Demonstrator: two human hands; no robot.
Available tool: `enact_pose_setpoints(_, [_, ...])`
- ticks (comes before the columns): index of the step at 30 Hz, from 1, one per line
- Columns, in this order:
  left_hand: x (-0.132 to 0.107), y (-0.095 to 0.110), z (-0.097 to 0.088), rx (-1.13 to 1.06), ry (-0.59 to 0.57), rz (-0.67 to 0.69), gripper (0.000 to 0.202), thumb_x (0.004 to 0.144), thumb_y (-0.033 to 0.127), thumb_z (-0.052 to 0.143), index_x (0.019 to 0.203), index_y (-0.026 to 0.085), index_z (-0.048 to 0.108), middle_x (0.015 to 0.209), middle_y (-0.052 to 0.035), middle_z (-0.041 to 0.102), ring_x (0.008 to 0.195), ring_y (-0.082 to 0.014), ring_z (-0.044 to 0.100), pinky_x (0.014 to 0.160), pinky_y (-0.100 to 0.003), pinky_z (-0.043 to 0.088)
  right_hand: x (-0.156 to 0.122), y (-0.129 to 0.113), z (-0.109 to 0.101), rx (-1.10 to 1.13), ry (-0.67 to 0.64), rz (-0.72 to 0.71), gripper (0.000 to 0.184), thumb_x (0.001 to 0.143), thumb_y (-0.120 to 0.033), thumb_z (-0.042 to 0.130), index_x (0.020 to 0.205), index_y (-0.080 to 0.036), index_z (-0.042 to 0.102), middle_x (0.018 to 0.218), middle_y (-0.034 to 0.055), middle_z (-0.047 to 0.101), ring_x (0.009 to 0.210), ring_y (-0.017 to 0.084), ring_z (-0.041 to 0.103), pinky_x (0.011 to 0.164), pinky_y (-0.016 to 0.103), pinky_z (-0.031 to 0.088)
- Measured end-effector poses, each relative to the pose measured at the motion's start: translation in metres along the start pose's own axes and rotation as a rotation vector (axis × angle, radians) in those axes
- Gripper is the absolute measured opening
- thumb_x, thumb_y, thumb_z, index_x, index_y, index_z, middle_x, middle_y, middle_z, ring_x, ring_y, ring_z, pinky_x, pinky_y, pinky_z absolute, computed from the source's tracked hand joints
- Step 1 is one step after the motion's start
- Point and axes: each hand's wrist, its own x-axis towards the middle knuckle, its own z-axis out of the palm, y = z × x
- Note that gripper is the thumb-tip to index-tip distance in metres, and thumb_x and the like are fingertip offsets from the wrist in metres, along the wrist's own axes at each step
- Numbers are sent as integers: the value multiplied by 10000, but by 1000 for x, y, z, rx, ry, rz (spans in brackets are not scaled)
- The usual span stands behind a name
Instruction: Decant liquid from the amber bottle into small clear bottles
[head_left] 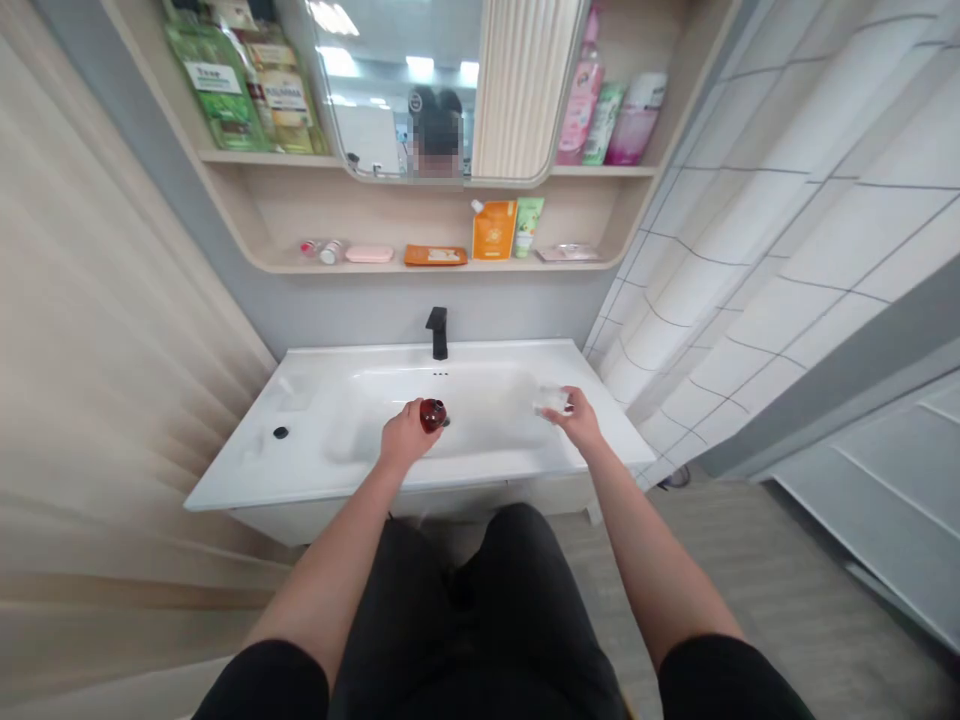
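Observation:
My left hand (403, 436) is closed around a small, round, dark red bottle (433, 415) over the front middle of the white sink (360, 400). Its neck looks uncapped and faces up and away from me. At the basin's right side, my right hand (579, 418) grips a clear, see-through cup (549, 401), whose outline is faint. A black round cap (280, 433) lies on the counter to the left. Near that cap are faint clear items that I cannot make out well.
A black faucet (439, 335) rises at the basin's back. Above hangs a mirror cabinet (247, 195) with mouthwash bottles (221, 90), an orange pouch (494, 230), a green tube (528, 227) and pink bottles (583, 100). A curtain (112, 300) borders the left, a tiled curtain (750, 230) the right.

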Motion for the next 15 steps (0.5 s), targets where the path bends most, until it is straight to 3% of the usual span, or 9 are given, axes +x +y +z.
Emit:
enact_pose_setpoints(7, [0, -2, 1, -13, 5, 9, 768, 878, 541, 818, 1517, 206, 557, 1385, -165, 739, 1167, -359, 769, 920, -412, 603, -1, 47, -43, -156, 214, 226, 832, 600, -687, 860, 1227, -191, 629, 1024, 97, 737, 921, 310, 677, 868, 442, 533])
enact_pose_setpoints(15, [0, -1, -1, -15, -3, -10, 752, 868, 519, 831, 1507, 224, 565, 1394, -154, 742, 1180, -357, 770, 938, -408, 605, -7, 63, -46, -238, 319, 309, 808, 604, -647, 876, 1229, -212, 605, 1133, 148, 747, 1038, 365, 694, 934, 482, 538])
